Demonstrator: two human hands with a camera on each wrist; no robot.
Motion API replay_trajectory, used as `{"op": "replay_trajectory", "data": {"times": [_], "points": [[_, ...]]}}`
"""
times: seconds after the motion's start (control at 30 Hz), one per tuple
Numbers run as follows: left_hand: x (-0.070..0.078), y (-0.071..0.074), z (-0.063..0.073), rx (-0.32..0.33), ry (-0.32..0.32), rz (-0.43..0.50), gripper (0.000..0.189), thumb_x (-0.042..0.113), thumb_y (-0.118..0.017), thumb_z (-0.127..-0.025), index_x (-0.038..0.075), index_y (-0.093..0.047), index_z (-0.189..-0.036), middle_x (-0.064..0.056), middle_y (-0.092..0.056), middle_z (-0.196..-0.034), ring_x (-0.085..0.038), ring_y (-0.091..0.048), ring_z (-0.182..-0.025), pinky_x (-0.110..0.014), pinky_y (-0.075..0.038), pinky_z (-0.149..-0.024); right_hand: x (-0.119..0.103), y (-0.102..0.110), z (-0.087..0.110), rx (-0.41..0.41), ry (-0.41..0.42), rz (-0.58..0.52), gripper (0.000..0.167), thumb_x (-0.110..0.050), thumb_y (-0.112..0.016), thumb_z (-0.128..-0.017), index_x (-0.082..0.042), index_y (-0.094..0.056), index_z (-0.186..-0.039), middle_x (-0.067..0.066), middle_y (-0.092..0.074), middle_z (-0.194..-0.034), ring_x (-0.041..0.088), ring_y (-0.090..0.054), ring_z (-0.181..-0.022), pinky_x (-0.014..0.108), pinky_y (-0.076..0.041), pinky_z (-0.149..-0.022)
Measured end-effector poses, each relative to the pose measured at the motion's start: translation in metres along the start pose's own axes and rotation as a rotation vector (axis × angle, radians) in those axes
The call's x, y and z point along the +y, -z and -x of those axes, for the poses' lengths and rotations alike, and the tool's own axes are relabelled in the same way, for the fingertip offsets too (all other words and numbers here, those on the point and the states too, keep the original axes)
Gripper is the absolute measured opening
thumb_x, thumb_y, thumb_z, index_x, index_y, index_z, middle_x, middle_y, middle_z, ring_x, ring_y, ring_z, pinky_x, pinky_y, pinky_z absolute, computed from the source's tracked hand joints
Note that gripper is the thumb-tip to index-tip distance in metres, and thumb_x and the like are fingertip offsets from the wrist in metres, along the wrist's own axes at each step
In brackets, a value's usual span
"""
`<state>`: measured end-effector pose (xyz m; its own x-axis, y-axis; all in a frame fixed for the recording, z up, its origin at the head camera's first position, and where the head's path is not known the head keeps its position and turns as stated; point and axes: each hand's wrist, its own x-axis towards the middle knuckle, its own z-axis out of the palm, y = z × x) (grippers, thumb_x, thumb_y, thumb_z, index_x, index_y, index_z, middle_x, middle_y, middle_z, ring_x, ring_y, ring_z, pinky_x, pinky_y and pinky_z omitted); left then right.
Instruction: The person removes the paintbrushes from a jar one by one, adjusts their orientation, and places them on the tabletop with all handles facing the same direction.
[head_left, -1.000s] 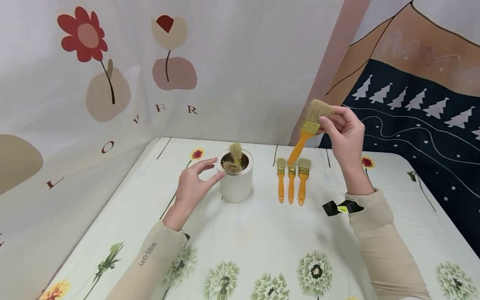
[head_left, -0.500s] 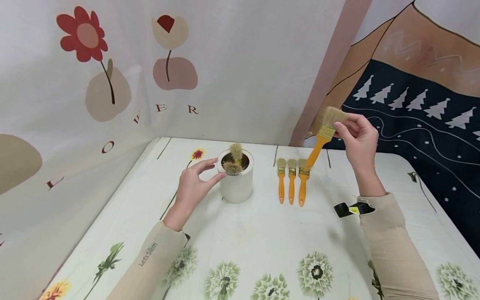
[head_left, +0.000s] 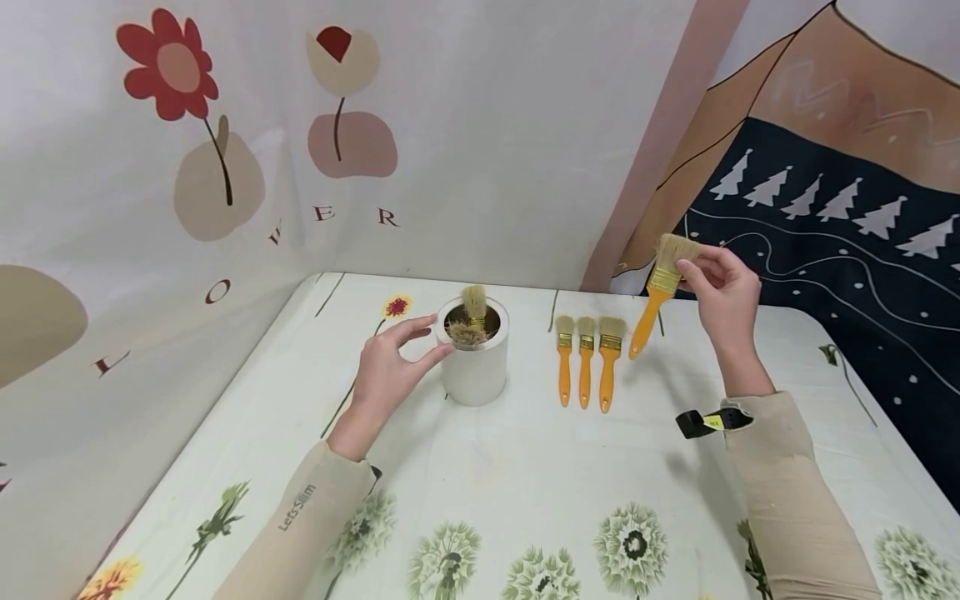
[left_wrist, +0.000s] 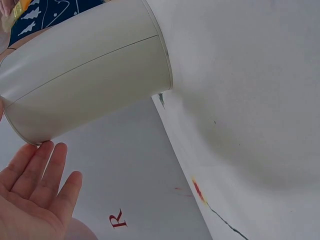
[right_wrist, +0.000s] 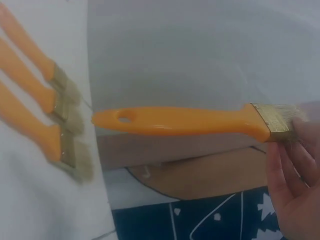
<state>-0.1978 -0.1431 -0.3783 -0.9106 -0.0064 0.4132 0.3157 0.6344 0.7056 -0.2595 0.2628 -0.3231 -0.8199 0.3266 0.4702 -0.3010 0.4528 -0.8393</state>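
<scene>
Right hand [head_left: 729, 304] had a brush [head_left: 660, 293] pinched up near the bristles, handle slanting down-left toward three brushes [head_left: 586, 367] by the tabletop's [head_left: 525, 467] far edge; left hand [head_left: 386, 367] just kinda touched the can [head_left: 476, 377], fingers loose.

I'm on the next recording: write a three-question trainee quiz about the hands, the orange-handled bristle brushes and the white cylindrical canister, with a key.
1. Multiple choice: how many flat orange-handled bristle brushes lie in a row on the white floral-printed table?
A) Two
B) Three
C) Five

2. True or false: the right hand grips a brush by the free end of its handle.

3. Which hand is at the white cylindrical canister, and where on it?

Key
1. B.
2. False; the right hand holds the raised brush near its gold-coloured metal band and bristles.
3. The left hand, with fingertips at the rim.
</scene>
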Motion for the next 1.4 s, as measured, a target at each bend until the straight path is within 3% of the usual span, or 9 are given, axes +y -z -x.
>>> {"op": "replay_trajectory", "data": {"times": [0.23, 0.93, 1.13, 1.23, 1.33, 1.4], "points": [[0.002, 0.001, 0.000, -0.007, 0.009, 0.001, 0.053, 0.032, -0.084, -0.080, 0.014, -0.069, -0.128, -0.008, -0.073, -0.123, -0.026, -0.070, -0.112, -0.049, -0.048, -0.105, 0.021, 0.000, 0.000, -0.032, -0.091, 0.005, 0.034, -0.020, -0.070, -0.093, -0.004, -0.066, -0.123, -0.031, -0.064, -0.087, -0.013, -0.063, -0.079, 0.006, -0.052, -0.072], [0.001, 0.001, 0.001, -0.012, 0.013, -0.006, 0.052, 0.032, -0.084, -0.081, 0.014, -0.069, -0.128, -0.009, -0.073, -0.123, -0.026, -0.070, -0.112, -0.049, -0.048, -0.105, 0.069, -0.009, 0.009, -0.146, -0.321, 0.015, 0.043, -0.023, -0.065, -0.097, 0.005, -0.059, -0.129, -0.035, -0.058, -0.073, -0.015, -0.060, -0.065, 0.006, -0.053, -0.065], [0.001, 0.001, 0.001, -0.012, 0.015, -0.006, 0.053, 0.033, -0.084, -0.081, 0.015, -0.069, -0.128, -0.009, -0.073, -0.123, -0.027, -0.069, -0.113, -0.050, -0.048, -0.105, 0.084, -0.014, 0.011, -0.208, -0.362, -0.025, 0.043, -0.017, -0.064, -0.098, 0.012, -0.055, -0.128, -0.036, -0.057, -0.065, -0.016, -0.059, -0.062, 0.007, -0.053, -0.062], [0.002, 0.001, 0.000, -0.013, 0.019, -0.005, 0.053, 0.033, -0.084, -0.081, 0.015, -0.069, -0.128, -0.009, -0.073, -0.123, -0.026, -0.069, -0.113, -0.050, -0.048, -0.105, 0.091, -0.016, 0.012, -0.246, -0.369, 0.012, 0.046, -0.018, -0.062, -0.099, 0.013, -0.053, -0.132, -0.037, -0.054, -0.065, -0.016, -0.057, -0.062, 0.008, -0.053, -0.063], [0.003, 0.002, 0.000, -0.015, 0.020, -0.004, 0.053, 0.033, -0.084, -0.081, 0.015, -0.069, -0.128, -0.009, -0.073, -0.123, -0.026, -0.069, -0.113, -0.049, -0.048, -0.106, 0.098, -0.017, 0.012, -0.285, -0.394, 0.073, 0.050, -0.022, -0.062, -0.099, 0.011, -0.053, -0.136, -0.029, -0.059, -0.073, -0.015, -0.057, -0.062, 0.010, -0.055, -0.064], [0.003, 0.002, 0.000, -0.016, 0.019, -0.006, 0.052, 0.032, -0.084, -0.081, 0.015, -0.069, -0.128, -0.009, -0.073, -0.123, -0.027, -0.069, -0.113, -0.049, -0.048, -0.106, 0.104, -0.017, 0.012, -0.316, -0.420, 0.114, 0.052, -0.024, -0.061, -0.100, 0.009, -0.052, -0.138, -0.009, -0.072, -0.089, -0.014, -0.058, -0.063, 0.011, -0.055, -0.066]]}}
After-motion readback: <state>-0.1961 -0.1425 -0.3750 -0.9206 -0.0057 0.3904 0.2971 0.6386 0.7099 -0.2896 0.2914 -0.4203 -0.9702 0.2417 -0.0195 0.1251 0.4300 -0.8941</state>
